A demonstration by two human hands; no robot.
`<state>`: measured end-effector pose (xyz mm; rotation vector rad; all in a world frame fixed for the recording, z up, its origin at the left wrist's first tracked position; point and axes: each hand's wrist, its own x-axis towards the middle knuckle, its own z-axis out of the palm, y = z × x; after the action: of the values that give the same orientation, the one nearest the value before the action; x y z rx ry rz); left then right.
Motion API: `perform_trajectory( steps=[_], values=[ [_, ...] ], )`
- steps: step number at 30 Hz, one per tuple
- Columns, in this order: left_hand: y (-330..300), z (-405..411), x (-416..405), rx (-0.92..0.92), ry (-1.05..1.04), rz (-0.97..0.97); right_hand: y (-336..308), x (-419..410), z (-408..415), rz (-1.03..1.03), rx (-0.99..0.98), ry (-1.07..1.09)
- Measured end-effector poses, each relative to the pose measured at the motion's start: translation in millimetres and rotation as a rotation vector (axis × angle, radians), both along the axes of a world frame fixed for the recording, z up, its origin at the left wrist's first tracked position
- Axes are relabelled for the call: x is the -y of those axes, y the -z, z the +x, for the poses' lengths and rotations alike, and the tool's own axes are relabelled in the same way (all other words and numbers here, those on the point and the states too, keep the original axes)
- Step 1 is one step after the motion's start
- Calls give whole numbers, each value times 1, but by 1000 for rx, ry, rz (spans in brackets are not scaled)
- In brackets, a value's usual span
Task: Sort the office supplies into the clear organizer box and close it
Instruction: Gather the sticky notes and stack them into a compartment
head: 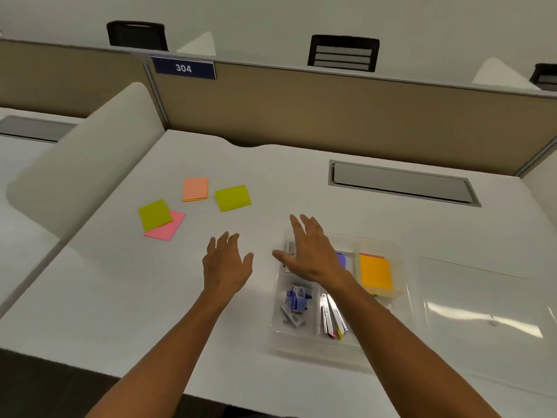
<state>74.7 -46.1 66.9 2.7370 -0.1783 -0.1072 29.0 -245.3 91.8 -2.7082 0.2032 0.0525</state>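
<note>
Two pads (376, 271) in clear org. box (404, 297)

the one text that reads clearly is the number "304", in white figures on a dark blue sign (184, 68) fixed to the top edge of the tan partition (301, 110) behind the desk (120, 297). in the clear organizer box (401, 297), a small white label (291, 248) shows in the far left compartment, partly covered by the right hand (310, 251); it carries dark printing like a barcode, too small and blurred to read. the blue packets (296, 300) in the near left compartment have pale marks on them that cannot be made out either. the sticky note pads on the desk show no writing.
</note>
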Motion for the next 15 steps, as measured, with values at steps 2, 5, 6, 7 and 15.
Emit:
perform_trajectory(
  steps=[2, 5, 6, 7, 15],
  values=[
    [2, 7, -18, -21, -28, 14, 0, -11, 8, 5, -10, -31],
    [5, 16, -40, -68, -62, 25, 1, -27, 22, 1, -27, -63],
    [6, 18, -46, -81, -72, 33, 2, -32, 27, 2, -32, -72],
    [7, 20, -53, -90, -79, 41, 4, -37, 33, 3, -37, -80],
    [23, 54, -99, -118, -155, 61, 18, -75, 75, -15, -101, -134]
  ],
)
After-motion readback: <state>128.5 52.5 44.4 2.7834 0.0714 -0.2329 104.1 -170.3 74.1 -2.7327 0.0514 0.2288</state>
